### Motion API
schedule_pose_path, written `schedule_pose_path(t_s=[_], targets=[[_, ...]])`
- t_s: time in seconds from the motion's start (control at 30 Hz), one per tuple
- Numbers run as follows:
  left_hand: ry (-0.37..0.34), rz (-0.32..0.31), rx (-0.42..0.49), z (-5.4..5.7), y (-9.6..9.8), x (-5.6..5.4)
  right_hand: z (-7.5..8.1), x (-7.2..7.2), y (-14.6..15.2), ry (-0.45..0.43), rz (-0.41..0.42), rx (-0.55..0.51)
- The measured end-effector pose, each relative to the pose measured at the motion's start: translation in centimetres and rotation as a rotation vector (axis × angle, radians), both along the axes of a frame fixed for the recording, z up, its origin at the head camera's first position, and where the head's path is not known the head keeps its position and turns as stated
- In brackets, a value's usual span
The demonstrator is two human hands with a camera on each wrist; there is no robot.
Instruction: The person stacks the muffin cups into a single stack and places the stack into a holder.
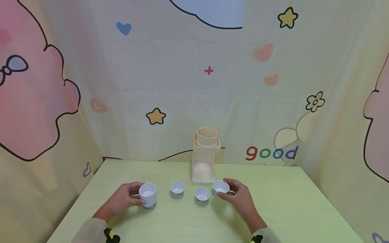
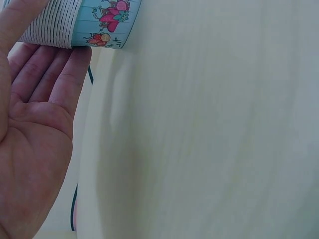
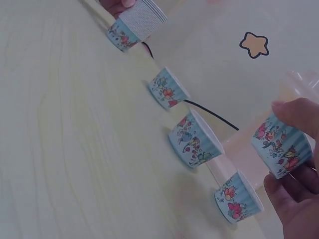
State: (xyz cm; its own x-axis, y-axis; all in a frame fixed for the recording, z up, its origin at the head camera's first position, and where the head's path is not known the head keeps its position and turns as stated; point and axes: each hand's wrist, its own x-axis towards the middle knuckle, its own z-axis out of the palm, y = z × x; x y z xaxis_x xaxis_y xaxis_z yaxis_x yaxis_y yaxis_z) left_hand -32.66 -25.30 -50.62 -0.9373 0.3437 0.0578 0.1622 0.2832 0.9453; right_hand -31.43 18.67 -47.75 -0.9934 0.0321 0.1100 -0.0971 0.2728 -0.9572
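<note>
Apparently, cups (image 3: 195, 139) are being dealt out: stack (image 1: 148, 195) pinched by left fingers (image 1: 136, 202), single cup (image 3: 279, 145) by right fingers (image 3: 296, 110); level lowering needed.

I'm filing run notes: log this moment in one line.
left hand: grips cup stack | right hand: holds single cup | table: other cups standing

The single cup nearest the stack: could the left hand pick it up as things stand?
Probably not without freeing itself first: the left hand grips the cup stack, though nothing visible stands between that stack and the single cup.
</note>
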Motion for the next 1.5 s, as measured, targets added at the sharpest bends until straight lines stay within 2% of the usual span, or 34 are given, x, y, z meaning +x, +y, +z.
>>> schedule_pose_path(t_s=[0.2, 0.7, 1.03, 1.2, 1.5], targets=[[-0.005, -0.007, 0.010, -0.1, 0.0, -0.1, 0.1, 0.0, -1.4, 0.026, 0.061, -0.080], [-0.004, -0.001, -0.003, -0.2, -0.1, -0.1, 0.5, -0.2, -5.8, 0.039, 0.186, -0.130], [-0.002, -0.001, 0.006, -0.1, -0.1, 0.0, 0.3, -0.6, -8.5, 0.074, 0.285, -0.178], [-0.001, -0.008, 0.018, -0.3, -0.2, -0.1, 0.2, -0.7, -9.8, 0.064, 0.332, -0.197], [0.000, -0.014, 0.022, -0.3, -0.2, -0.2, 0.0, -1.0, -12.3, 0.060, 0.350, -0.208]])
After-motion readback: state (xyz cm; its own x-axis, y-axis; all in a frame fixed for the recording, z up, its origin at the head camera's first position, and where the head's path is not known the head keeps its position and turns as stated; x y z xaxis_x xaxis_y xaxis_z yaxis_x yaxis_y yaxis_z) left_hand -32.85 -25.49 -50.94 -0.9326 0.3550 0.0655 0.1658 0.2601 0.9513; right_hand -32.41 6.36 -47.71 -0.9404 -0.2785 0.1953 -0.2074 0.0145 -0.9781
